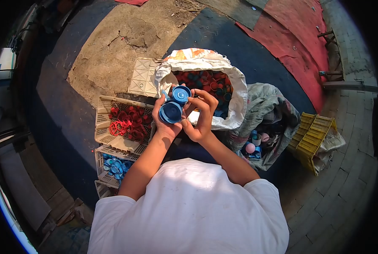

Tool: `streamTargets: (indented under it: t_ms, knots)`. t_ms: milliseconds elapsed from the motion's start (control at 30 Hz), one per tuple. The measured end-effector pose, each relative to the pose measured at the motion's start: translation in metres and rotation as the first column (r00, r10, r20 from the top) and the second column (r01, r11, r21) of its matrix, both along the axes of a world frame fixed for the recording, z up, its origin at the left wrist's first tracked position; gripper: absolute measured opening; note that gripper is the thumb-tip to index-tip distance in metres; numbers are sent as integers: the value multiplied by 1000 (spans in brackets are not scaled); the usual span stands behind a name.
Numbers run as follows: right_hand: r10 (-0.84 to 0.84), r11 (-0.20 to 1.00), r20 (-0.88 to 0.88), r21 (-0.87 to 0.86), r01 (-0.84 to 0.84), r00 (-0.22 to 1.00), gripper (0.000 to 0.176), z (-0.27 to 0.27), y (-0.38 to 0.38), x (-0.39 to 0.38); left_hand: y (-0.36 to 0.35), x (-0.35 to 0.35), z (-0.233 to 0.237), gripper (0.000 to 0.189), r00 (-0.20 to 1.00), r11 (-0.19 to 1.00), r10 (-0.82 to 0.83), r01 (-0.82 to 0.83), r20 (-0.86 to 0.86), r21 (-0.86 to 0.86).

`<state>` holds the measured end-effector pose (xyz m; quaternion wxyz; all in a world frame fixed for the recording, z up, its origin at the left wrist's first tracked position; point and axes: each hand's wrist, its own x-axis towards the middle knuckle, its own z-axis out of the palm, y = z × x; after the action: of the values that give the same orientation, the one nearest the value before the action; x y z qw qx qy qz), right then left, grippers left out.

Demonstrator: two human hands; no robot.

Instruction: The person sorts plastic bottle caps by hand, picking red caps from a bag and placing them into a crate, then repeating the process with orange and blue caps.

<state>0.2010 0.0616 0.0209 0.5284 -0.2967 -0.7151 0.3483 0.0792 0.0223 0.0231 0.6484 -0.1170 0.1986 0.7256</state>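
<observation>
Between my two hands is a blue plastic cap made of two round parts, side by side and facing up; whether a hinge joins them I cannot make out. My left hand curls round the lower cup-shaped part from the left. On the right, my right hand has its fingers bent against the upper part, thumb near the lower one. Just beyond the hands stands a white woven sack with red, dark and blue caps inside.
Left of me, a cream crate holds red plastic pieces. Below it, another crate holds blue pieces. A grey sack with mixed caps lies right, beside a yellow crate. A flat cream crate lies behind.
</observation>
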Motion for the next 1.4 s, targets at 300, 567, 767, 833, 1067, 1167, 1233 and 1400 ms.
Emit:
streamTargets:
  t_ms: [300, 567, 767, 833, 1067, 1167, 1233, 1400]
  knots:
    - [-16, 682, -691, -536, -497, 723, 75, -3, 24, -40, 10, -4, 5, 46, 976, 996, 77, -82, -203, -17]
    - [-149, 504, -754, -615, -607, 640, 69, 11, 15, -54, 15, -4, 12, 49, 859, 948, 319, -286, -400, 142]
    - [-225, 314, -802, -597, -738, 553, 66, 4, 15, -64, 7, -15, 13, 55, 812, 921, 385, -369, -439, 125]
    - [-205, 243, -808, -588, -771, 552, 68, 4, 14, -66, 0, -22, 9, 56, 819, 901, 406, -432, -405, 29]
    - [-82, 118, -819, -574, -810, 568, 73, 5, -12, -81, -37, -23, 12, 65, 734, 867, 454, -494, -505, 62]
    - [-21, 22, -813, -582, -813, 582, 73, 4, -24, -83, -59, -25, 8, 68, 730, 835, 500, -548, -465, 38]
    - [71, -14, -815, -577, -816, 575, 74, 11, -32, -82, -75, -22, 14, 65, 694, 811, 522, -585, -496, 36]
    - [117, -118, -812, -583, -804, 571, 73, 7, -56, -90, -104, -22, 8, 58, 657, 736, 612, -676, -439, 15]
